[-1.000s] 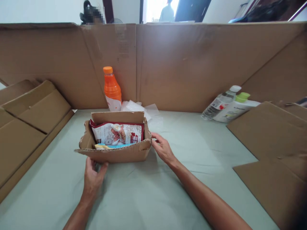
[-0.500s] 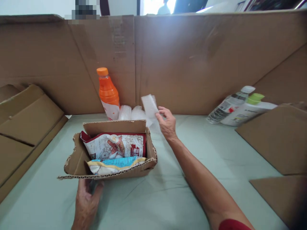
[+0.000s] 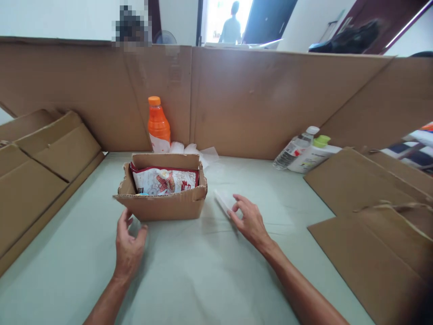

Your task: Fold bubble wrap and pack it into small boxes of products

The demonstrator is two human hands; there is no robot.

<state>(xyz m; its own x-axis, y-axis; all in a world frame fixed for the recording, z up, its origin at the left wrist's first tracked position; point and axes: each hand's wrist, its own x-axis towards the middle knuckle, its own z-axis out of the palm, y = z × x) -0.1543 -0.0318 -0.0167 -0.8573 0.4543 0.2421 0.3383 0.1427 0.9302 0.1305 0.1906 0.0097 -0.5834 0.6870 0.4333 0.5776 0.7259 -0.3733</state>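
Observation:
A small open cardboard box [image 3: 169, 208] with torn top edges stands on the table. Inside it is a white and dark red printed packet [image 3: 162, 180], and a sliver of a blue one shows low at the front. My left hand [image 3: 130, 243] is at the box's front left corner, thumb and fingers apart; whether a fingertip touches the cardboard I cannot tell. To the right of the box, my right hand [image 3: 248, 221] pinches a flat, whitish, translucent piece, maybe folded bubble wrap [image 3: 222, 203], between thumb and fingers.
Behind the box stand an orange drink bottle [image 3: 158, 124] and clear plastic wrap pieces [image 3: 209, 155]. A water bottle [image 3: 294, 149] and a white bottle with a green cap [image 3: 311, 158] lean at the right. Cardboard panels [image 3: 237, 99] wall the table; a person [image 3: 231, 27] is far back.
My right hand has brought the whitish piece from behind the box toward me, to its right side. My left hand's fingers have come out from under the box edge. The view has tilted up.

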